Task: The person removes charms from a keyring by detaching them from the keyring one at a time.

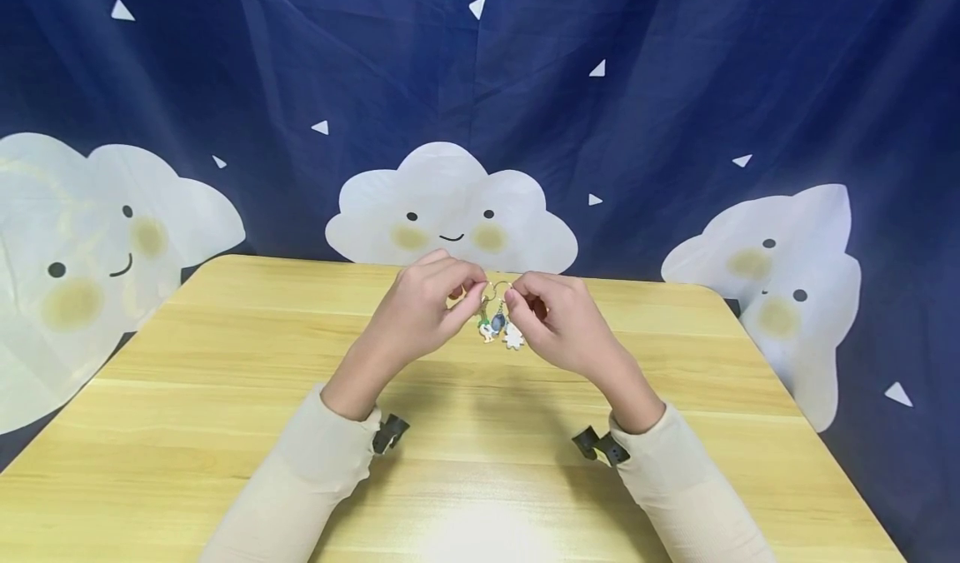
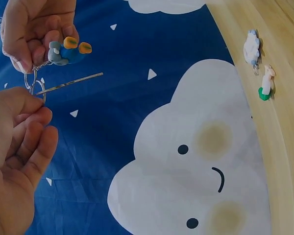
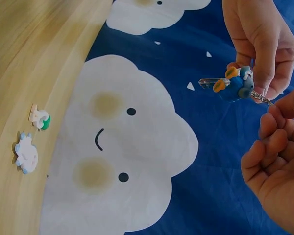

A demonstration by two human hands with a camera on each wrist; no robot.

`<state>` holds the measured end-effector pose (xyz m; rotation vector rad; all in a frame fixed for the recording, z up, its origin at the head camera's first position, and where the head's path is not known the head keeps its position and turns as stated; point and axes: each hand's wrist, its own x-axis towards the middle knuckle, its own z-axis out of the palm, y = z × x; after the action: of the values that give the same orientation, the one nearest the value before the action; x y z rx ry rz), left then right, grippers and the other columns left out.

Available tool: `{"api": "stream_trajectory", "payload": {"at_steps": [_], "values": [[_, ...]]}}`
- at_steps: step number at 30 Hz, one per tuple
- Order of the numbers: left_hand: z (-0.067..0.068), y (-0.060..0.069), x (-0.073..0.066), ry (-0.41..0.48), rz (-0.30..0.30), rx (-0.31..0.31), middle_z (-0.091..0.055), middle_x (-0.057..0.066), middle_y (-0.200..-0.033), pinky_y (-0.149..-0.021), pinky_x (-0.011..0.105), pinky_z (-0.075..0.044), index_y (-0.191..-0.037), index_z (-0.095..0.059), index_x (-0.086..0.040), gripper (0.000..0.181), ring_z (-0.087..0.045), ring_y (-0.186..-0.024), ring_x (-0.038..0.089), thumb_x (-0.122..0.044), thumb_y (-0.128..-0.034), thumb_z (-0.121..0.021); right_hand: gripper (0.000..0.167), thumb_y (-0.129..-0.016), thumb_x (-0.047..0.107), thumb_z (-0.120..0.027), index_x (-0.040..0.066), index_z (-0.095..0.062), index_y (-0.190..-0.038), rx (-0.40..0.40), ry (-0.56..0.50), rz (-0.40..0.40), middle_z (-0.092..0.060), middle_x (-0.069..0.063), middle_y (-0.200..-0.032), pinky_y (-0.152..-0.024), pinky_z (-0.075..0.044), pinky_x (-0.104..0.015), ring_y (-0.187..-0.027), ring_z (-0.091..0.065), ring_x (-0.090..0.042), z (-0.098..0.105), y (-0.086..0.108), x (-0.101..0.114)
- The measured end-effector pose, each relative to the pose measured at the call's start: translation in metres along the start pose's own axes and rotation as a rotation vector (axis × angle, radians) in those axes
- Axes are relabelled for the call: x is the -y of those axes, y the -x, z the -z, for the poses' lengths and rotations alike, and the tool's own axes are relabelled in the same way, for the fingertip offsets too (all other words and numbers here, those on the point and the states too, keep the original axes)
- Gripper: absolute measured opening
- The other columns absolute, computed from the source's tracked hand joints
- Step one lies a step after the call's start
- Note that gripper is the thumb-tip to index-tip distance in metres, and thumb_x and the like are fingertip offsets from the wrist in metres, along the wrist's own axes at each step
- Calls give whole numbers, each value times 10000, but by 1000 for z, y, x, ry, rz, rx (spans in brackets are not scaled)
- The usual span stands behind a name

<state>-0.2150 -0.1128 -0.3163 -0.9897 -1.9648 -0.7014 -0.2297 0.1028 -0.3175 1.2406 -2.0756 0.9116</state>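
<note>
In the head view both hands meet over the far part of the table. The left hand (image 1: 427,309) and the right hand (image 1: 562,321) pinch opposite sides of a thin metal key ring (image 1: 501,284) between thumb and fingers. From the ring hang a key (image 2: 73,82) and, on a short chain, a blue figure charm (image 3: 230,85) with orange feet. Two charms lie apart from it on the table: a white one with pale blue edges (image 2: 252,46) and a white one with a green part (image 2: 266,84).
The wooden table (image 1: 247,396) reaches back to a dark blue curtain (image 1: 420,63) printed with white smiling clouds. Black straps with small devices (image 1: 390,434) sit at the sleeve cuffs.
</note>
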Motion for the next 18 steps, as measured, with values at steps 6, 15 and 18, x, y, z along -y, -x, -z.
{"api": "stream_trajectory", "payload": {"at_steps": [6, 15, 18], "values": [[1, 0, 1, -6, 10, 17, -706, 34, -798, -635, 272, -486, -881, -705, -41, 47, -570, -717, 183, -5, -901, -683, 244, -949, 75, -582, 137, -558, -714, 8, 7, -4, -450, 71, -616, -472, -332, -240, -524, -386, -58, 0, 0, 0], [11, 0, 5, -27, 78, -5, -718, 42, -811, -627, 278, -513, -874, -708, -46, 60, -600, -698, 170, 9, -892, -695, 206, -928, 57, -582, 126, -599, -734, -19, -8, -6, -489, 76, -620, -460, -354, -246, -512, -414, -62, 2, 0, -2], [12, 0, 5, -28, 83, -1, -716, 41, -813, -633, 279, -510, -874, -711, -51, 64, -597, -704, 167, 6, -894, -689, 209, -931, 60, -583, 128, -596, -734, -12, -7, -11, -487, 78, -620, -464, -361, -249, -513, -423, -76, 1, 1, -3]]}}
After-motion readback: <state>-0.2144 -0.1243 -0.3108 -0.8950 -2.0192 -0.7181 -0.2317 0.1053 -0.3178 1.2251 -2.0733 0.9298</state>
